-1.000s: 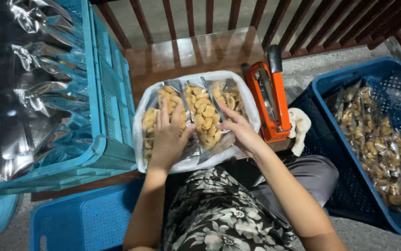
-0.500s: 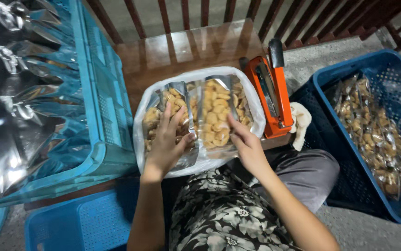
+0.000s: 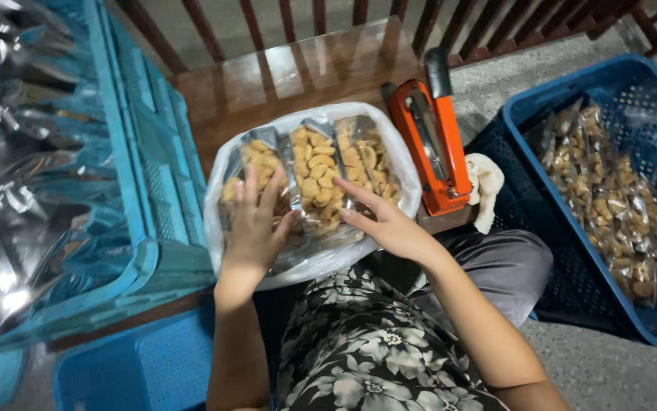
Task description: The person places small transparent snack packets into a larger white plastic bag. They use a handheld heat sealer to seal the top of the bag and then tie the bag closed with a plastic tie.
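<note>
**Two hands on the snack bags**

Seen from the head camera, looking down: three clear snack bags (image 3: 321, 179) full of small yellow-brown crackers lie side by side in a big white plastic bag (image 3: 222, 228). That big bag sits on a brown wooden table (image 3: 290, 76). Each snack bag is long, and its long side runs away from the person, toward the far edge of the table.

The left hand (image 3: 256, 224) lies flat on the left snack bag (image 3: 256, 167), fingers spread wide, palm down. It pinches nothing. The right hand (image 3: 385, 224) is open too, fingers straight and close together. Its fingertips touch the near end of the middle snack bag (image 3: 317, 183). The right snack bag (image 3: 366, 160) lies just past the right hand, a bit further away from the person. So the bags are right in front of both hands, and each hand is nearest its own side.

Just beside the big bag, on the right, lies an orange sealing tool (image 3: 431, 148) with a black handle. A pale cloth (image 3: 484, 186) lies next to it.

Around the table: a blue crate (image 3: 652, 320) on the right holds many filled snack bags. A light blue crate (image 3: 127, 190) on the left holds shiny silver bags (image 3: 16, 190). The floor (image 3: 610, 373) is grey and rough. A wooden railing (image 3: 298, 15) stands behind the table.
</note>
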